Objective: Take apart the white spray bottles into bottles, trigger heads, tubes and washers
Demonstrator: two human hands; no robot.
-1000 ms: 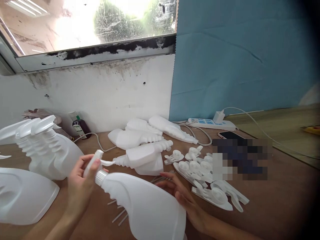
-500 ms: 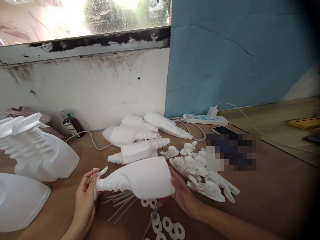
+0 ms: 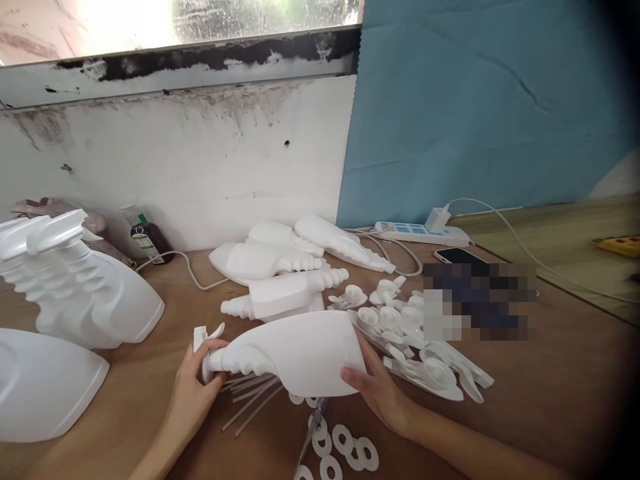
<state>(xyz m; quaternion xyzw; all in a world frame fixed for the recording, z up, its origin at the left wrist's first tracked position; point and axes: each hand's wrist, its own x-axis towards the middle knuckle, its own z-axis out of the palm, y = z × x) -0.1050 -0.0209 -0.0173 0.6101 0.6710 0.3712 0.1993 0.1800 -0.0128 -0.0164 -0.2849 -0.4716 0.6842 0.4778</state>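
A white spray bottle lies sideways in the air between my hands, its neck to the left. My left hand is closed around the neck end, at the white trigger head, with the trigger pointing up. At the base on the right, my right hand grips the bottle, thumb on the near side and fingers partly hidden behind it. Below the bottle are thin white tubes, several flat white rings and a thin tool with a clear handle.
White bottles lie behind, and a heap of white trigger parts is at right. Assembled spray bottles stand at left. Along the wall are a dark bottle and a power strip; a phone lies nearby.
My left hand has shifted from the trigger head's outer end to around the neck. My right thumb now lies across the bottle's near side. The view has moved slightly.
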